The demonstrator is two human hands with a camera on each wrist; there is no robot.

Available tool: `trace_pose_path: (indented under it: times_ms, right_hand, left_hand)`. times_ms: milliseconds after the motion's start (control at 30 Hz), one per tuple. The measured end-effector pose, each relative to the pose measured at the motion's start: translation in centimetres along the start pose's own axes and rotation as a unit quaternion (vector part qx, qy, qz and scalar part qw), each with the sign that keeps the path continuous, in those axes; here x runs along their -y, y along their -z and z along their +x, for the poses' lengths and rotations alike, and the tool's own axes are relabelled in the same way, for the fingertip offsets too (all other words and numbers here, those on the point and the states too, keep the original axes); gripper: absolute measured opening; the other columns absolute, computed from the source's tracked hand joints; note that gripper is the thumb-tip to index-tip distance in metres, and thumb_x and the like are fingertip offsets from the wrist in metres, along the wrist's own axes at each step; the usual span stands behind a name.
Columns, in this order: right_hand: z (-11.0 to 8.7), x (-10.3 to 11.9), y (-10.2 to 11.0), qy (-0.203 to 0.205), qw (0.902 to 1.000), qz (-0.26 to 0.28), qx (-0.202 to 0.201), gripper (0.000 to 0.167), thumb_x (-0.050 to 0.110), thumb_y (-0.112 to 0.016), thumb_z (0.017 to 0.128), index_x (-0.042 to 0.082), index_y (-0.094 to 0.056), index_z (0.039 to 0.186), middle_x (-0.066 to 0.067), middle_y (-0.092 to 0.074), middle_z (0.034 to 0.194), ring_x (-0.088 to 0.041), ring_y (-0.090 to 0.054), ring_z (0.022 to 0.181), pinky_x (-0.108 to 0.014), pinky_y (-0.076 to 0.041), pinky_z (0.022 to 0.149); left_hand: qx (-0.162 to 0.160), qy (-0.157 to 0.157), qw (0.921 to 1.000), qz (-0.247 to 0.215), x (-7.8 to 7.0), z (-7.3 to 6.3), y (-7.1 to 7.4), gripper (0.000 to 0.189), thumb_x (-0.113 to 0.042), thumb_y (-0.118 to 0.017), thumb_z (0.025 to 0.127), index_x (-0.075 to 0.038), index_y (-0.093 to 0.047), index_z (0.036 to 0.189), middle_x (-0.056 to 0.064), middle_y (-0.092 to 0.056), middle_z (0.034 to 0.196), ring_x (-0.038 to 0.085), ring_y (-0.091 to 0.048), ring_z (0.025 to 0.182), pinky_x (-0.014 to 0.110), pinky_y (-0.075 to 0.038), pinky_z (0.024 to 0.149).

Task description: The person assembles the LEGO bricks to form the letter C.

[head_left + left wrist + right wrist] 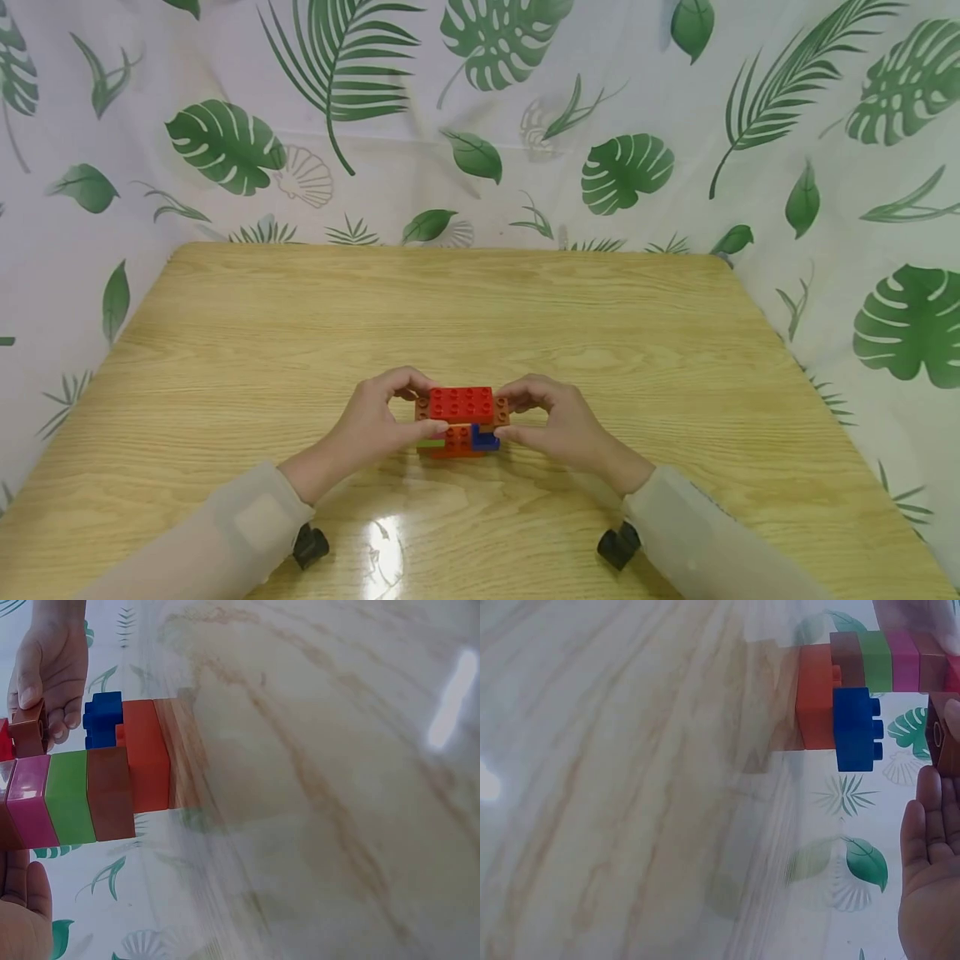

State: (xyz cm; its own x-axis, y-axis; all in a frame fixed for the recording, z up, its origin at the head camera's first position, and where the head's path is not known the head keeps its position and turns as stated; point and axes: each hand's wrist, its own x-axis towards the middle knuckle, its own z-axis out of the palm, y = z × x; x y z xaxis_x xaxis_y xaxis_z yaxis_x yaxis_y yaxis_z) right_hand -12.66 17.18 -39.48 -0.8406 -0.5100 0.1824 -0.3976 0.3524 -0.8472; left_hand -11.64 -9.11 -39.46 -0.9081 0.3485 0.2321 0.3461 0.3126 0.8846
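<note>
A toy-brick build stands on the table between both hands. Across its top lies a red brick [461, 404]. My left hand [378, 421] pinches the build's upper left end, thumb in front and fingers behind. Below that end, the left wrist view shows a column of pink [31, 802], green [69, 796] and brown [111, 793] bricks on an orange brick [150, 761]. My right hand [558, 421] pinches a brown brick [943, 739] at the red one's right end. A gap separates this brown brick from the blue brick [853, 729] lower down.
The wood-grain table [480, 317] extends all round the build, with light glaring off its near part. Behind it hangs a white leaf-print cloth [525, 192]. Dark wrist devices [311, 546] show beneath both sleeves.
</note>
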Motion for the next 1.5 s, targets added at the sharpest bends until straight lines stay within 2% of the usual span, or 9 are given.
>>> trace_pose_path:
  times_ms: [100,267,367,700,900,1000,1100,1267,1500]
  right_hand:
    - [0.2,-0.9,0.0,0.0,1.0,-0.007,0.003,0.037,0.005,-0.078,0.078,0.005,-0.065,0.113,-0.004,-0.064,0.103,-0.019,-0.061,0.093,-0.048,-0.05,0.084]
    - [0.4,-1.1,0.2,0.004,0.9999,-0.011,0.005,0.036,0.014,-0.079,0.078,0.01,-0.067,0.111,0.002,-0.063,0.101,-0.015,-0.06,0.092,-0.045,-0.05,0.084]
    - [0.4,-1.1,0.2,0.009,0.9999,-0.006,0.007,0.035,0.014,-0.079,0.079,0.009,-0.066,0.112,0.002,-0.063,0.1,-0.015,-0.061,0.091,-0.046,-0.051,0.083]
    - [0.2,-1.6,-0.3,0.015,0.9979,0.064,-0.004,0.034,0.003,-0.075,0.08,0.001,-0.065,0.112,-0.005,-0.063,0.1,-0.018,-0.061,0.091,-0.045,-0.051,0.083]
    - [0.2,-1.6,-0.6,0.039,0.9971,0.062,-0.021,0.036,-0.004,-0.075,0.078,0.0,-0.064,0.111,-0.008,-0.063,0.1,-0.017,-0.06,0.091,-0.05,-0.05,0.082]
    - [0.1,-1.5,-0.7,0.036,0.9971,0.063,-0.024,0.036,-0.009,-0.073,0.077,-0.003,-0.063,0.111,-0.01,-0.063,0.099,-0.017,-0.06,0.09,-0.052,-0.049,0.081]
    - [0.0,-0.3,-0.7,0.037,0.9971,0.06,-0.027,0.035,-0.011,-0.072,0.077,-0.006,-0.063,0.11,-0.013,-0.062,0.098,-0.017,-0.059,0.09,-0.053,-0.049,0.081]
    - [-0.1,1.4,-0.7,0.079,0.995,0.042,-0.043,0.034,-0.012,-0.073,0.076,-0.008,-0.063,0.108,-0.014,-0.062,0.096,-0.016,-0.06,0.089,-0.053,-0.05,0.078]
    - [-0.2,1.0,-0.9,0.094,0.9927,0.052,-0.055,0.035,-0.014,-0.072,0.075,-0.009,-0.062,0.108,-0.015,-0.062,0.096,-0.017,-0.06,0.088,-0.052,-0.051,0.077]
  left_hand:
    - [-0.001,0.001,1.0,-0.001,0.0,0.0,0.1,0.031,-0.016,-0.083,0.075,-0.012,-0.065,0.099,-0.004,-0.066,0.096,0.016,-0.058,0.088,0.051,-0.047,0.083]
    - [-0.001,-0.002,1.0,0.003,0.0,0.0,0.1,0.031,-0.015,-0.083,0.074,-0.011,-0.065,0.099,-0.004,-0.066,0.096,0.016,-0.058,0.088,0.051,-0.047,0.083]
    - [0.0,-0.004,1.0,0.003,-0.1,0.0,0.1,0.031,-0.014,-0.083,0.074,-0.011,-0.065,0.099,-0.004,-0.066,0.096,0.016,-0.058,0.087,0.052,-0.048,0.083]
    - [0.003,-0.022,0.9989,0.041,-0.4,0.2,0.2,0.031,-0.014,-0.084,0.073,-0.011,-0.065,0.097,-0.003,-0.066,0.096,0.015,-0.059,0.087,0.048,-0.049,0.083]
    - [0.006,-0.033,0.9983,0.047,-0.4,0.4,0.3,0.031,-0.013,-0.084,0.072,-0.01,-0.065,0.097,-0.004,-0.066,0.097,0.013,-0.059,0.088,0.046,-0.049,0.083]
    - [0.007,-0.036,0.998,0.05,-0.4,0.4,0.3,0.03,-0.013,-0.084,0.072,-0.011,-0.066,0.096,-0.004,-0.066,0.096,0.013,-0.059,0.087,0.046,-0.049,0.083]
    - [0.01,-0.04,0.9978,0.052,-0.5,0.5,0.4,0.029,-0.013,-0.084,0.072,-0.011,-0.066,0.095,-0.005,-0.066,0.095,0.013,-0.059,0.088,0.047,-0.049,0.083]
    - [0.015,-0.06,0.9962,0.062,-0.6,0.6,0.5,0.029,-0.012,-0.084,0.071,-0.011,-0.066,0.094,-0.004,-0.067,0.094,0.012,-0.06,0.087,0.046,-0.05,0.083]
    - [0.014,-0.071,0.9953,0.065,-0.7,0.7,0.5,0.029,-0.011,-0.085,0.071,-0.01,-0.066,0.093,-0.004,-0.066,0.093,0.012,-0.059,0.085,0.046,-0.05,0.082]
